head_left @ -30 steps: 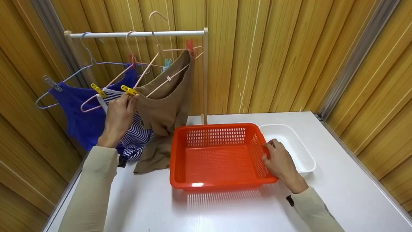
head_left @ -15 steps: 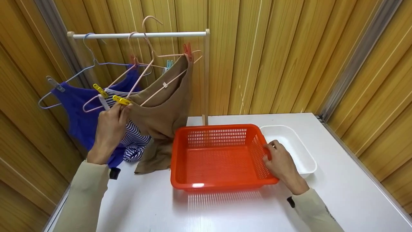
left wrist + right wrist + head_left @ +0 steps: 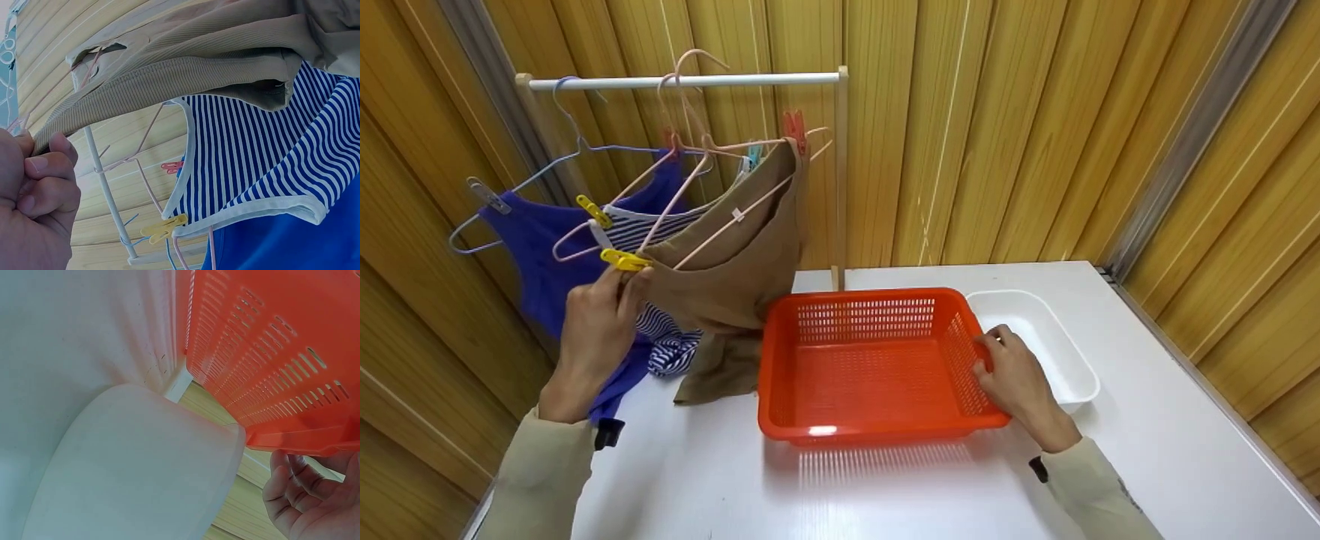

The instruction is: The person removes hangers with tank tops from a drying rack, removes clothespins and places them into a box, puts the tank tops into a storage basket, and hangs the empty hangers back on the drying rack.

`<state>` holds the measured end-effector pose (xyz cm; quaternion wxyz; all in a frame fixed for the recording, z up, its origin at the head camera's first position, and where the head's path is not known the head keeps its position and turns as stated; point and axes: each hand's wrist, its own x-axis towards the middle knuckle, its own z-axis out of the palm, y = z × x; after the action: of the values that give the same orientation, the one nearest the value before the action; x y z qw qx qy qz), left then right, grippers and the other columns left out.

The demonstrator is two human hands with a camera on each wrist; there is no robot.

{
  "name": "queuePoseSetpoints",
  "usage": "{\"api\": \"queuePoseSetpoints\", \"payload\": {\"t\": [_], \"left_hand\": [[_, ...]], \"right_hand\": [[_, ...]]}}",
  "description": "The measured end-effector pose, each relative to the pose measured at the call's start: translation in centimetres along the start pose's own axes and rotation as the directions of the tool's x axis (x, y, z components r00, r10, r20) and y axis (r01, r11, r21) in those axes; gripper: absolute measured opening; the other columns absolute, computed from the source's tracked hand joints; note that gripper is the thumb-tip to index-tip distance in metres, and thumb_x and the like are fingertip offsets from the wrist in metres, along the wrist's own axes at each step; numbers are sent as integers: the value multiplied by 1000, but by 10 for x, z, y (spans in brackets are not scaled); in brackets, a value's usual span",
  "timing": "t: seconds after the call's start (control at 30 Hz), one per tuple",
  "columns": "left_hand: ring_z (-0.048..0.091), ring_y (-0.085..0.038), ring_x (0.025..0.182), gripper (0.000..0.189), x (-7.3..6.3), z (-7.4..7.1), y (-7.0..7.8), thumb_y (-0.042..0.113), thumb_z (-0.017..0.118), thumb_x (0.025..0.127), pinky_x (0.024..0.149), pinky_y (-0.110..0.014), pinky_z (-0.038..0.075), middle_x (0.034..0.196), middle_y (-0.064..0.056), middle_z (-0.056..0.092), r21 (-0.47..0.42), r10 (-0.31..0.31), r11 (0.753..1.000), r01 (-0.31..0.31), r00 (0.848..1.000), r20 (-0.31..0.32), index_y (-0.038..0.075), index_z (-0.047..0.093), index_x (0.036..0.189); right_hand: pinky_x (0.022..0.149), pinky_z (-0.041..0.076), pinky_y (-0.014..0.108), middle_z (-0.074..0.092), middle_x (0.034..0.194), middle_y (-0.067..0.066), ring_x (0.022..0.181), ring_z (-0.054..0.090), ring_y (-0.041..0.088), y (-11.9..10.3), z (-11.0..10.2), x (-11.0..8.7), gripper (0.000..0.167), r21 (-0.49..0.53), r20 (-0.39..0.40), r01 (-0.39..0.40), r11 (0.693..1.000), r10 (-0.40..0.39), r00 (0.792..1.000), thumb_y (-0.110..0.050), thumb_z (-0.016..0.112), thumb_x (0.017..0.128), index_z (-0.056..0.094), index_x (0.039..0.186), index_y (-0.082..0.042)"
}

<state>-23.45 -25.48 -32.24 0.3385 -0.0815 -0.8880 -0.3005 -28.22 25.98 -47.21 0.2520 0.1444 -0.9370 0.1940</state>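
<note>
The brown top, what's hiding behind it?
A striped top and, farther back, a blue top peek out past the brown top. It covers much of the striped top in the head view; anything hidden there can't be seen.

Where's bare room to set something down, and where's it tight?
Free: white tabletop in front of the red basket and right of the white tub; inside the basket too. Crowded: back left, where brown top, striped top and blue top overlap.

Clothespins (image 3: 625, 259): six — two yellow, two red, one grey, one teal
Hangers (image 3: 673, 203): three — two pink, one blue
Garments (image 3: 727, 289): three
Red basket (image 3: 870, 386): one
White tub (image 3: 1057, 367): one
Clothes rack (image 3: 780, 78): one
Bench (image 3: 1140, 375): one
Hands (image 3: 598, 319): two
</note>
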Motion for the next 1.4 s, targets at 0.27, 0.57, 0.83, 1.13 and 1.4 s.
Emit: {"api": "queuePoseSetpoints", "payload": {"t": [0.27,0.57,0.83,1.13,1.4], "left_hand": [[45,-10,54,27,-4,2,8,26,56,100,51,-12,34,64,-5,52,-35,43,998,-43,999,-4,2,62,92],[45,-11,54,23,-6,14,17,21,57,100,52,-13,36,62,-4,50,-79,86,993,-85,996,9,1,61,88],[46,-10,55,16,-3,28,28,14,60,97,52,-15,39,63,-4,53,-120,155,981,-151,988,20,1,60,88],[51,-11,55,12,1,40,43,11,64,93,53,-16,42,63,-5,57,-162,261,953,-255,965,16,1,61,86],[59,-16,58,11,2,51,51,11,66,91,56,-25,51,66,-8,61,-159,320,937,-311,947,34,1,62,89]], "right_hand": [[73,50,44,58,100,14,85,56,29,0,0,0,30,1,0,-6,1000,6,1000,-2,66,78,68,107,5],[74,51,44,58,100,14,86,57,29,1,1,1,30,-2,-17,4,1000,-4,1000,-2,67,77,68,107,5],[73,50,43,58,103,16,86,57,30,0,0,0,32,3,8,-4,1000,4,1000,-2,66,78,67,109,7],[75,51,45,58,102,16,85,57,30,1,1,0,33,11,14,-19,1000,19,1000,-3,67,78,67,110,6],[76,51,46,58,103,17,86,59,31,2,1,-1,35,8,15,-26,1000,26,1000,-3,68,77,67,110,7]]}}
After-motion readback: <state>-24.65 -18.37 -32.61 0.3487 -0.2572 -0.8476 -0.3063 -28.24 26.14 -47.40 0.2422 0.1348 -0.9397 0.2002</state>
